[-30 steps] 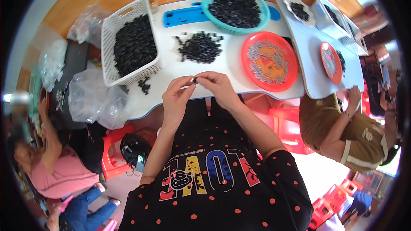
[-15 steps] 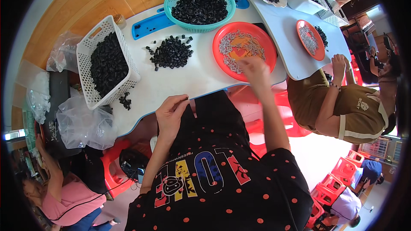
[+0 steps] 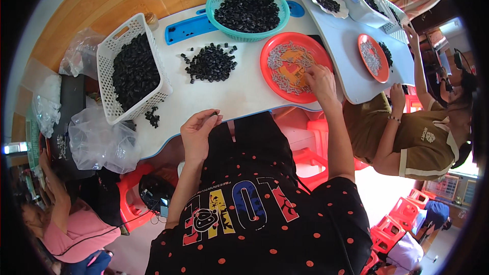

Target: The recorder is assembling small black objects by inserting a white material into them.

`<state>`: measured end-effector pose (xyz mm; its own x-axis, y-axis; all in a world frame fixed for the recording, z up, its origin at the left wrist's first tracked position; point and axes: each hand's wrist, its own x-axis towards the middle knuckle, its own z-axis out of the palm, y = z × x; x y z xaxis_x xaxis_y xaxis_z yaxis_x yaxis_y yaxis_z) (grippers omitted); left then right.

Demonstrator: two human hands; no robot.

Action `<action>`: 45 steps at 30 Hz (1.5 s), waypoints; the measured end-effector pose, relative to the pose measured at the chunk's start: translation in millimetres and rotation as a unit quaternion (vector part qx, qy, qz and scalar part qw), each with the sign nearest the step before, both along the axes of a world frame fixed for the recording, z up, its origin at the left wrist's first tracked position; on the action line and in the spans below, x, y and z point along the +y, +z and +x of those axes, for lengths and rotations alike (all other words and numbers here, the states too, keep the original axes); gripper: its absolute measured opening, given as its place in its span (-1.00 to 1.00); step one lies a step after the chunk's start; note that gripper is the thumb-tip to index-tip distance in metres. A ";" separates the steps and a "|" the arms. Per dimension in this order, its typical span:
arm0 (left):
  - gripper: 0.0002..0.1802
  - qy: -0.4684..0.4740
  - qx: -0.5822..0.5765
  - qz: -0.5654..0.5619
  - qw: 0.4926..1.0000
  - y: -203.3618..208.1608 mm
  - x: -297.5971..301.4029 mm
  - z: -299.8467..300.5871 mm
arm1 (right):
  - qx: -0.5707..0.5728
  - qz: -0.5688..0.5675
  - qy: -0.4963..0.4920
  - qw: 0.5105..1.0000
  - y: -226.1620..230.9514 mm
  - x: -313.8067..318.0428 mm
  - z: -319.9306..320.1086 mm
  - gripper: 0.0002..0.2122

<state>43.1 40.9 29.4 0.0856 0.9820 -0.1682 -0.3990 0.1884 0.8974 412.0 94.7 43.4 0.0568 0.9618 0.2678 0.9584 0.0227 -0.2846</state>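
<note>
My left hand (image 3: pixel 196 135) is just in front of the table's near edge, pinching a small black plastic piece (image 3: pixel 214 114) between thumb and fingertips. My right hand (image 3: pixel 322 84) reaches over the right side of a red plate (image 3: pixel 266 74), its fingers closed together at the small metal pins (image 3: pixel 285 57) scattered there. Whatever those fingertips hold is hidden. Left of the plate lies a loose pile of black pieces (image 3: pixel 210 63). Behind it stands a round turquoise basket (image 3: pixel 216 26) full of the same pieces.
A white perforated basket (image 3: pixel 165 90) of black pieces stands at the left, beside clear plastic bags (image 3: pixel 102 140). A blue tray (image 3: pixel 188 29) lies at the back. On the right, a co-worker (image 3: pixel 407 137) sits at a joined table with a red plate (image 3: pixel 362 58) and white tubs (image 3: pixel 356 7).
My right hand, blurred earlier, has settled at the plate's right side. My left hand still pinches its black piece. The co-worker has raised one arm toward the white basket at the back right.
</note>
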 end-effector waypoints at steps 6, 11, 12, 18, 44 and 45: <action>-0.80 -0.012 -0.147 -0.067 0.987 9.7 4.6 -3.4 | 0.586 -0.027 -0.007 0.810 30.0 0.9 -74.5 -0.82; -0.81 -0.028 -0.243 -0.075 0.967 18.4 4.0 -11.1 | 0.730 -0.152 0.145 0.651 34.7 -10.9 -157.8 -0.86; -0.81 -0.023 -0.244 -0.076 0.966 20.0 2.6 -12.7 | 0.706 -0.164 0.156 0.671 35.9 -16.6 -172.3 -0.87; -0.83 -0.025 -0.250 -0.035 0.967 22.4 -5.9 -21.9 | 0.649 -0.144 0.241 0.707 44.3 -29.2 -223.7 -0.88; -0.83 0.012 -0.259 -0.067 0.964 -12.1 -12.1 -33.1 | 0.143 0.101 0.216 0.961 -39.4 34.8 -207.8 -0.85; -0.83 0.015 -0.251 -0.071 0.965 -12.0 -11.9 -34.5 | 0.122 0.104 0.220 0.962 -45.4 39.9 -207.6 -0.85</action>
<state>8.7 29.0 17.4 0.1636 0.9554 -0.2458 -0.7840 0.2771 0.5554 204.3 134.6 -2.0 -0.2576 0.8344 0.4872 0.7487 0.4911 -0.4452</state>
